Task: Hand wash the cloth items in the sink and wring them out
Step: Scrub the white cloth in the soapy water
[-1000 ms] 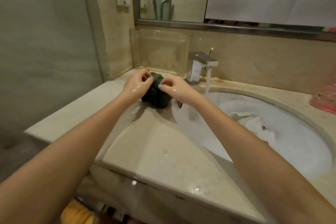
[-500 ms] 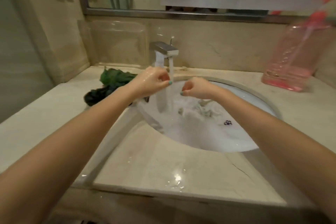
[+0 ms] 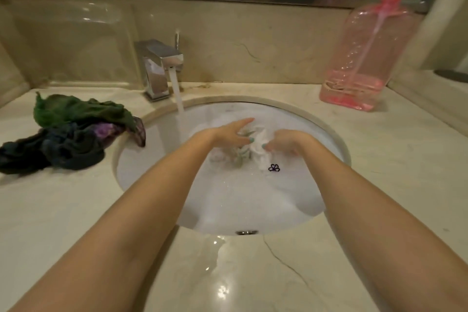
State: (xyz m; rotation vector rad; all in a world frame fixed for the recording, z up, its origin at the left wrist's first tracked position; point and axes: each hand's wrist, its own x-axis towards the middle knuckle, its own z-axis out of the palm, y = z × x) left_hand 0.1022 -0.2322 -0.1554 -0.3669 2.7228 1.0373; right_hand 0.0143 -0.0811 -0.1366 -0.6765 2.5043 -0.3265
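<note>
A white cloth (image 3: 260, 145) with a small purple emblem lies in the soapy water of the round white sink (image 3: 336, 134). My left hand (image 3: 231, 133) reaches into the basin, fingers extended over the cloth and thumb against it. My right hand (image 3: 286, 144) is low in the water and pinches the cloth's right side. A pile of dark green, black and purple cloths (image 3: 73, 132) lies on the counter left of the sink, one corner hanging over the rim.
The chrome tap (image 3: 159, 68) behind the sink runs a stream of water into the basin. A pink pump bottle (image 3: 364, 58) stands at the back right. A marble counter (image 3: 253, 273) surrounds the sink; a mirror hangs above.
Both hands left the dark cloths on the counter, passed under the running tap, and dropped into the sink onto the white cloth. The view swung right and down.
</note>
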